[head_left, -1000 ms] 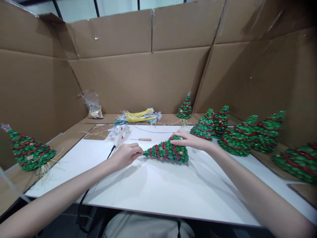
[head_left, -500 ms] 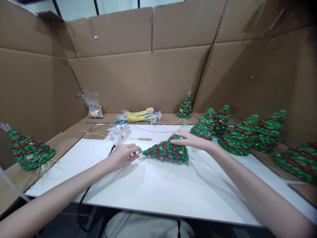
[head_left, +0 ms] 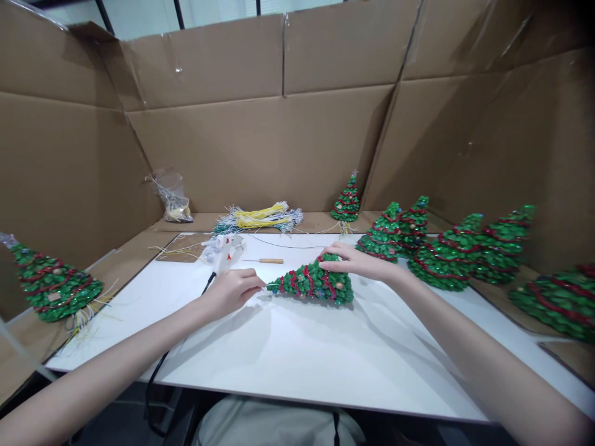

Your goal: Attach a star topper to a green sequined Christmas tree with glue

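Note:
A small green Christmas tree [head_left: 316,282] with red garland and tiny ornaments lies on its side on the white board, tip pointing left. At that tip, the fingers of my left hand [head_left: 235,290] are pinched on a thin pale wire [head_left: 270,285]; the far end of it is hidden by the fingers. My right hand [head_left: 356,260] rests over the wide base of the tree, its fingers curled on the upper side and steadying it. Behind the left hand stands a white glue gun [head_left: 229,251] with a black cord. A wooden-handled awl [head_left: 271,261] lies beyond the tree.
Bundles of white and yellow wires [head_left: 263,217] lie at the back. Several more trees stand at the right, one tree [head_left: 346,199] at the back and another tree [head_left: 56,282] at the left. A plastic bag [head_left: 174,198] leans on the cardboard wall [head_left: 223,148].
My left fingers have closed tighter together at the tree's tip, and the hand has barely shifted. The right hand and the tree stay in place.

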Tool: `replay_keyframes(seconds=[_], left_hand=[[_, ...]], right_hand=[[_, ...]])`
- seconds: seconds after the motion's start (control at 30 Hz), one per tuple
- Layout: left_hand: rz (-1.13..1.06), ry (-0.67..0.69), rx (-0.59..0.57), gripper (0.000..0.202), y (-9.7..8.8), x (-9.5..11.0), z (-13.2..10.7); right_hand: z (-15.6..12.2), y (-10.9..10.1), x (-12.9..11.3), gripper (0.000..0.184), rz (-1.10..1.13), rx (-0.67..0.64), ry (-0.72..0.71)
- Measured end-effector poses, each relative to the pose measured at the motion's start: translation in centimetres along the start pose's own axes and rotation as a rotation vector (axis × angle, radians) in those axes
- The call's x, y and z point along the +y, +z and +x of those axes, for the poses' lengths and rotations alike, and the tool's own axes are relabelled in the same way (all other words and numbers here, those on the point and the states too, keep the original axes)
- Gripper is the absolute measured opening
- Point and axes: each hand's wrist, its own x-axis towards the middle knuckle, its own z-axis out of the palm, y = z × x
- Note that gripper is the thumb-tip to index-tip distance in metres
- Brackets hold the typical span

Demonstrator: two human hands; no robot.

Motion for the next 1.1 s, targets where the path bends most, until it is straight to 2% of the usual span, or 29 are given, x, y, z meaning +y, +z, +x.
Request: replay_keyframes(seconds=[0.27, 0.67, 0.9, 1.1], left_hand=[[0.032, 0.054, -0.043, 0.022, 1.0, 0.7, 2.2], [0.042, 0.002, 0.022, 0.016, -0.4, 0.3, 0.5], [0.036, 0.02, 0.041, 0.02, 0.4, 0.1, 1.2], [0.06, 0.061, 0.022, 0.018, 1.1, 0.7, 2.4]], right_hand=[[0.0, 0.1, 0.3, 0.049, 0.017, -0.008, 0.007], [0.0, 0.0, 0.1, 0.049, 0.006, -0.005, 0.004], [-0.1, -0.1, -0.4, 0.049, -0.001, -0.005, 0.015], [-0.1, -0.1, -0.6, 0.047, 0.002, -0.002, 0.012]])
